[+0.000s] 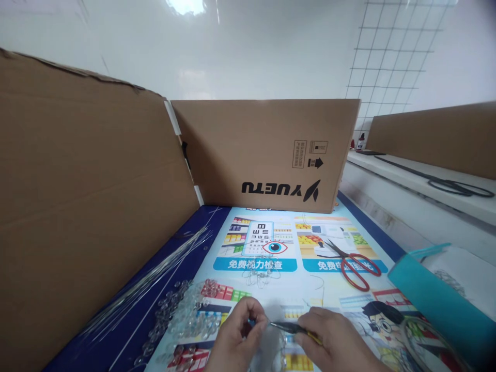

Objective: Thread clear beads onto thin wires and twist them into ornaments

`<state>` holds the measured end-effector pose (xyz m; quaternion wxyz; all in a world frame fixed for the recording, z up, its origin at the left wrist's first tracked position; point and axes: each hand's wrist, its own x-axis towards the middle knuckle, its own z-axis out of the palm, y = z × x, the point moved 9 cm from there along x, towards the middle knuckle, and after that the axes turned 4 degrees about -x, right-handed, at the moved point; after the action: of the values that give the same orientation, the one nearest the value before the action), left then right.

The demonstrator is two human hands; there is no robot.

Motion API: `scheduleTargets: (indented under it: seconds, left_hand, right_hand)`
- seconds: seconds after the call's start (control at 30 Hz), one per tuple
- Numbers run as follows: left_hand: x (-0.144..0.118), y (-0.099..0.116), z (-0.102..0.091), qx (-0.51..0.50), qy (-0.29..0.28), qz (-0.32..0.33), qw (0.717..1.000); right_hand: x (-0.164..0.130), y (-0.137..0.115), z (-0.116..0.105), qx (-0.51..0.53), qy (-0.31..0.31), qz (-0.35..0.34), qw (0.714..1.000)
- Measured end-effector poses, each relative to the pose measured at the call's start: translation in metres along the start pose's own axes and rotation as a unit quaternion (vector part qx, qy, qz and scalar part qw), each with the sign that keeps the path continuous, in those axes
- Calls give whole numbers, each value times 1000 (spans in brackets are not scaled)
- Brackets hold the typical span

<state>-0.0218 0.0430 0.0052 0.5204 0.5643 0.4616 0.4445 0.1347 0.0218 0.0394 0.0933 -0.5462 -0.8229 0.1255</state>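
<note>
Tweezers [289, 326] pinched in right hand [333, 338] point toward clear beadwork [271, 341] gripped by left hand [236, 336] low over the printed mat [310, 243], loose beads [182, 315] lying within reach at left.

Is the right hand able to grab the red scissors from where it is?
Probably yes. The red scissors lie in the open on the poster mat, just beyond the right hand, nothing between. But that hand already holds a thin tool, which would hamper a grab.
</note>
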Motion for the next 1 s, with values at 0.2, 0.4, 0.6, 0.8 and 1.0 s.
scheduleTargets:
  seconds: [0.2,0.4,0.6,0.8,1.0]
  left_hand:
    - [3,-12,1,-87,4,-44,995]
    - [3,-9,3,-104,-22,-63,992]
    - [2,7,6,-94,-78,-54,991]
    - [0,4,13,-106,-143,-39,983]
    - [-1,1,14,-78,-158,-44,983]
  right_hand:
    - [6,9,8,71,-35,-5,997]
    - [8,15,4,144,-42,-9,989]
    - [7,19,3,174,-49,-25,983]
    - [7,15,10,225,-76,-44,970]
    - [6,11,13,256,-86,-58,961]
